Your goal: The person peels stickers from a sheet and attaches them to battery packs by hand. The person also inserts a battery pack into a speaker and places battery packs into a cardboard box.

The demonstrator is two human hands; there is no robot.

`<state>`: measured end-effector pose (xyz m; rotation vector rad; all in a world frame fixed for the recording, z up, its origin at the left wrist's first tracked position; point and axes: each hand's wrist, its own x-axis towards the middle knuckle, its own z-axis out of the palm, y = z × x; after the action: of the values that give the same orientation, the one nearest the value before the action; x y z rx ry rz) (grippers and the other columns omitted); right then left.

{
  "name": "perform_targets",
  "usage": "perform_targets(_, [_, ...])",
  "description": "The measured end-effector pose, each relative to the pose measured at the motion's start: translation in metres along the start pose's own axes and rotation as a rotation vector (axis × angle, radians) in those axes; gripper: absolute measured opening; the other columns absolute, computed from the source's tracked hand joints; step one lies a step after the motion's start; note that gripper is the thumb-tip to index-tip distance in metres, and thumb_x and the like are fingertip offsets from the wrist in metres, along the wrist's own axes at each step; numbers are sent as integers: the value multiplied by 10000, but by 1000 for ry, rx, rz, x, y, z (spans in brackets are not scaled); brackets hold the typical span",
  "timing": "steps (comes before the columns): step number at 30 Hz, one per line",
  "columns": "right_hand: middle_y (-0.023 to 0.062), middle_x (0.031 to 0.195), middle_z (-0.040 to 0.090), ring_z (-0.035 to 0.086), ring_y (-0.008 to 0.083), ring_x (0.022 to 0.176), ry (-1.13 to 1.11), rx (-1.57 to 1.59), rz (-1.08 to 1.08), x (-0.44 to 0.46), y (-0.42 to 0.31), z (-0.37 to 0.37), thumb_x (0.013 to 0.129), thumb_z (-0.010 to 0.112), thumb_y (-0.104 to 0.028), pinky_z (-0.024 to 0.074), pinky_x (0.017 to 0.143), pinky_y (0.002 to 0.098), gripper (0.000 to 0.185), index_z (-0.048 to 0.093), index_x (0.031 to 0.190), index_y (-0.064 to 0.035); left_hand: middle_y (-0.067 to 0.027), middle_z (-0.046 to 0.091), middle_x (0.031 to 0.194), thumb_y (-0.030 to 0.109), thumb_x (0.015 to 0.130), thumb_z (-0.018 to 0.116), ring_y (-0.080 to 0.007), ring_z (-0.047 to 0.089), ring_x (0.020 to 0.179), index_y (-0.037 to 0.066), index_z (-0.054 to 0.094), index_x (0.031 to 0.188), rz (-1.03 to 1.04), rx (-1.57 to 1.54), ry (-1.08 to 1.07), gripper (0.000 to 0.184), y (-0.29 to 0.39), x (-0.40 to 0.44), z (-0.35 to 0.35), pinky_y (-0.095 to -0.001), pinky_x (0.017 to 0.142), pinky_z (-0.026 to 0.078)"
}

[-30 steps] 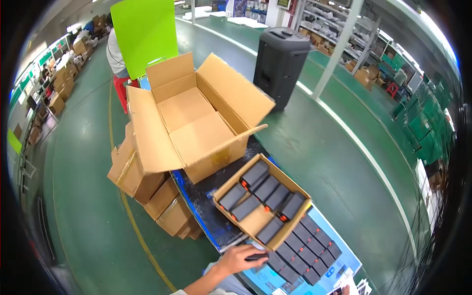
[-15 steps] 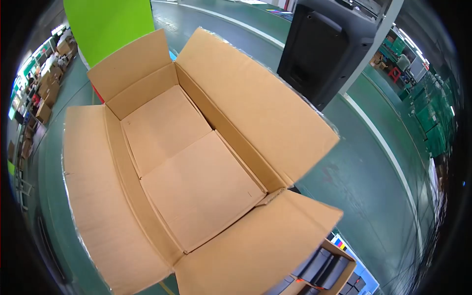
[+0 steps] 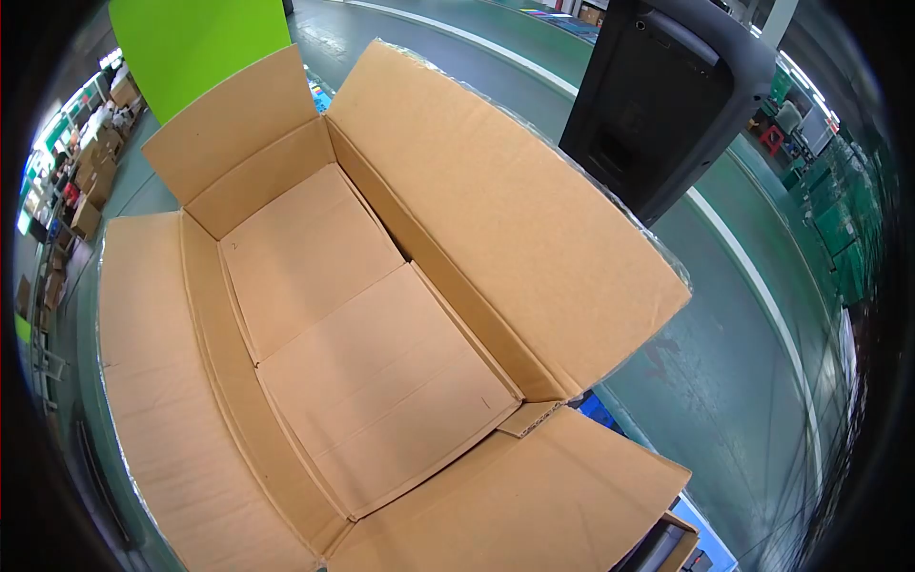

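Right up front, from the middle out toward 8 o'clock, there's this big open cardboard carton (image 3: pixel 238 391) hogging most of the view. Both hands are out of the shot, so I honestly can't tell how open either grip is or if they've got hold of anything. The near flap (image 3: pixel 515 486) leans out between 5 and 6 o'clock, the left flap (image 3: pixel 157 381) at 8, the far flap (image 3: pixel 229 133) at 10 and the right flap (image 3: pixel 505 191) around 1. Inside, two flat cardboard pieces sit end to end, the near piece (image 3: pixel 391 381) and the far piece (image 3: pixel 310 257), pretty much covering what's under them. Down between 4 and 5 o'clock a small box (image 3: pixel 681 548) pokes out past the near flap with something dark in it, mostly cut off. Past the carton there's a chunky black speaker (image 3: pixel 658 95) between 1 and 2, plus a bright green panel (image 3: pixel 200 48) between 10 and 11. Way back, stacked boxes (image 3: pixel 91 172) at 9 to 10 and a little red stool (image 3: pixel 771 138) at 2.
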<state>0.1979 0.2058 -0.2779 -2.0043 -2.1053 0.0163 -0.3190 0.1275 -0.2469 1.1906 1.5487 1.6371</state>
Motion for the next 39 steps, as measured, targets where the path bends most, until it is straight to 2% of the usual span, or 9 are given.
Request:
perform_targets(17, [317, 1553, 423, 409, 479, 1449, -102, 19, -96, 56, 24, 23, 1046, 567, -357, 295, 1218, 542, 690, 356, 1553, 61, -95, 710, 878, 104, 785, 783, -317, 679, 792, 76, 726, 867, -103, -1, 336, 104, -56, 47, 2, -411, 760, 560])
perform_targets(23, [322, 1569, 399, 384, 489, 1468, -234, -221, 340, -263, 1, -239, 1039, 568, -374, 269, 1235, 553, 721, 331, 1564, 60, -95, 709, 874, 90, 791, 778, -312, 679, 800, 62, 719, 852, -379, -140, -10, 89, 36, -55, 10, -401, 781, 563])
perform_targets(24, [316, 1449, 467, 451, 500, 1367, -221, -110, 559, -223, -46, -262, 1029, 580, -339, 333, 1179, 544, 613, 428, 1467, 61, -95, 709, 873, 87, 792, 777, -311, 679, 801, 60, 718, 850, -406, -124, -82, 87, 54, -66, -9, -400, 785, 564])
perform_targets(26, [298, 1389, 492, 491, 490, 1292, -39, -274, 497, -176, -71, -265, 1016, 568, -142, 395, 1121, 526, 372, 518, 1326, 58, -95, 709, 871, 82, 794, 775, -310, 679, 804, 56, 716, 845, -383, -88, -146, 83, 71, -63, -27, -397, 792, 565])
perform_targets(29, [222, 1184, 609, 582, 414, 1136, 193, 130, 354, -91, -133, -284, 959, 633, -20, 469, 992, 477, 171, 619, 1125, 18, -95, 708, 869, 75, 797, 772, -308, 679, 808, 49, 712, 838, -331, -43, -170, 77, 111, -59, -36, -392, 803, 566])
perform_targets(30, [198, 1136, 623, 597, 397, 1096, 192, 201, 237, -73, -150, -282, 954, 638, -18, 475, 972, 469, 173, 615, 1123, 9, -140, 669, 822, 65, 767, 770, -328, 650, 774, 18, 685, 817, 93, 209, -277, 109, 141, -23, -27, -415, 768, 531])
perform_targets(35, [157, 1131, 643, 577, 364, 1169, 81, 271, -125, 5, -204, -260, 928, 733, -148, 449, 1011, 488, 277, 646, 1158, -20, -204, 664, 709, 87, 855, 721, -358, 656, 664, -67, 655, 760, 9, 226, -303, 192, 139, -20, -22, -409, 675, 483])
perform_targets(38, [159, 1253, 605, 521, 343, 1284, 63, 240, -165, 25, -207, -227, 935, 741, -281, 381, 1140, 509, 370, 681, 1185, -15, -221, 627, 661, 76, 904, 707, -266, 620, 553, -99, 631, 821, -12, 353, -360, 208, 123, -19, -32, -364, 584, 455])
perform_targets(39, [140, 1260, 610, 519, 343, 1294, 3, 204, -161, 26, -205, -215, 929, 749, -313, 381, 1151, 507, 403, 701, 1204, -22, -202, 544, 607, 106, 952, 688, -158, 509, 526, -104, 584, 800, 20, 233, -305, 280, 137, -17, -21, -367, 545, 388])
